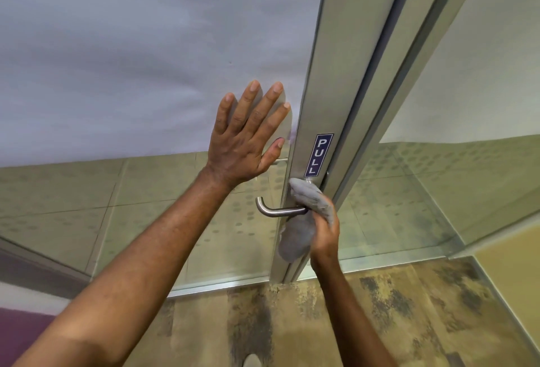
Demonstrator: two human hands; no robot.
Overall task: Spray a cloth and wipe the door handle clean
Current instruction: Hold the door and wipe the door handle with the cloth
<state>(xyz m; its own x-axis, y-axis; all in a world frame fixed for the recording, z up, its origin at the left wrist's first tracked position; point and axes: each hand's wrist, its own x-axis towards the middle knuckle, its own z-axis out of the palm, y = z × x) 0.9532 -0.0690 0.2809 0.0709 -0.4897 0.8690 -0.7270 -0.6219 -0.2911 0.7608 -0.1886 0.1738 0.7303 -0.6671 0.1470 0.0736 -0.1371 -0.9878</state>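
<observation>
A brushed-metal lever door handle [274,211] sticks out to the left from the aluminium door stile [318,103]. My right hand [325,238] grips a grey cloth [306,200] and holds it wrapped over the handle's base, where the lever meets the stile; more cloth hangs below. My left hand [248,138] lies flat, fingers spread and straight, against the frosted glass door panel [146,59] just left of the stile. No spray bottle is in view.
A blue "PULL" sticker [318,154] sits on the stile above the handle. A second glass panel [467,103] and frame stand to the right. Worn, stained floor [380,308] lies below, with a metal threshold strip [222,285] under the door.
</observation>
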